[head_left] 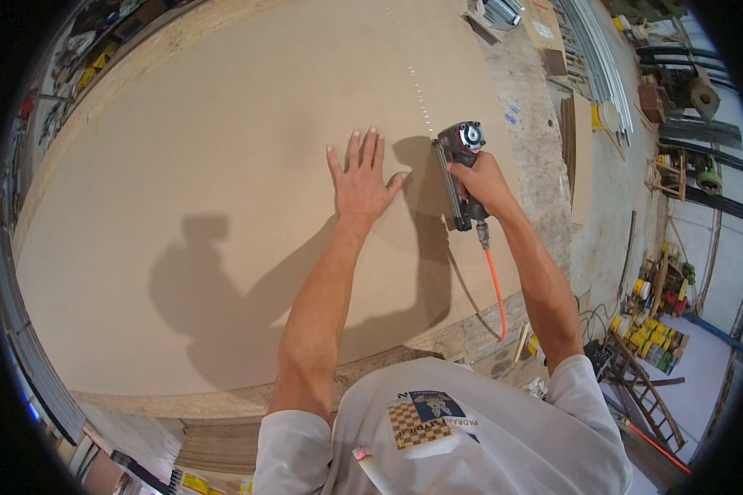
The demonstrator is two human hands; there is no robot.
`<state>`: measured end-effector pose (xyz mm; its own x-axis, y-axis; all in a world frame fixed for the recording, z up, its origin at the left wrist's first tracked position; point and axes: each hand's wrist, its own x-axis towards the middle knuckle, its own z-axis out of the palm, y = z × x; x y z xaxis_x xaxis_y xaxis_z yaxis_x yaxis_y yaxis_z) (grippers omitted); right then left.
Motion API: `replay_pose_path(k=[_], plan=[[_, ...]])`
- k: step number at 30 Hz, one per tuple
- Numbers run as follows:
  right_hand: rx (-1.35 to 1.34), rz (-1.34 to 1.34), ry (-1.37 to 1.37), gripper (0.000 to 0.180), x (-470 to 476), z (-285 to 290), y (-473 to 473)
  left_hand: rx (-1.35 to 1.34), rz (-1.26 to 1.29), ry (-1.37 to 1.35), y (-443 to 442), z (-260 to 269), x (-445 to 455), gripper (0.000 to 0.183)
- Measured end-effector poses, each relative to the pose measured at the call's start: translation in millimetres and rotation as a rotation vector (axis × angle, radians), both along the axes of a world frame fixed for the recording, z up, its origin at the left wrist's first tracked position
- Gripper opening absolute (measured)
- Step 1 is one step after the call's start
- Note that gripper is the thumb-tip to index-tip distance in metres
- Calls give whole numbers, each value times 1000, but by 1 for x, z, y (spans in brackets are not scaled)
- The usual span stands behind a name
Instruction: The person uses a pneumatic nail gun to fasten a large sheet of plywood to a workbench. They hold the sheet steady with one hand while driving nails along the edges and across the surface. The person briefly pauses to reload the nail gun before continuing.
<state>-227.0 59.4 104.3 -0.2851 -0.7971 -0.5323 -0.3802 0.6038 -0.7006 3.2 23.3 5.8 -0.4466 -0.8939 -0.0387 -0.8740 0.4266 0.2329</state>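
My right hand (484,179) grips the handle of a black pneumatic stapler (461,148), whose nose is at the surface of a large tan fiberboard sheet (272,93). An orange air hose (496,291) hangs from the fitting at the tool's rear. A line of staples (420,99) runs up the sheet from the stapler's nose. My left hand (364,185) lies flat on the sheet to the left of the tool, fingers spread, holding nothing. Shadows of my head and arms fall across the sheet.
Beneath the sheet is a worn wooden work surface (535,142), with metal pieces (501,12) at its upper right edge. Long metal profiles (594,55), a yellow-and-white bucket (605,116) and a wooden ladder (650,396) stand or lie at the right. Stacked sheets (220,448) are at the lower left.
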Motion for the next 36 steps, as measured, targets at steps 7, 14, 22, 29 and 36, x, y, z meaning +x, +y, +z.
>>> replay_pose_path(k=[7,14,22,29,36], plan=[[-8,-45,-19,18,-1,-8,3,-8,2,-24,-12,-1,-1,86],[-14,-72,-27,19,-1,-10,3,-30,2,-18,-13,-7,-1,85],[-29,-75,-76,20,3,-4,3,-58,12,40,-11,-8,-2,83],[-8,-55,-59,20,-1,-7,2,-47,5,19,-11,-10,-3,85],[-12,-58,-51,20,-1,-8,2,-42,2,1,-10,-15,-3,84]])
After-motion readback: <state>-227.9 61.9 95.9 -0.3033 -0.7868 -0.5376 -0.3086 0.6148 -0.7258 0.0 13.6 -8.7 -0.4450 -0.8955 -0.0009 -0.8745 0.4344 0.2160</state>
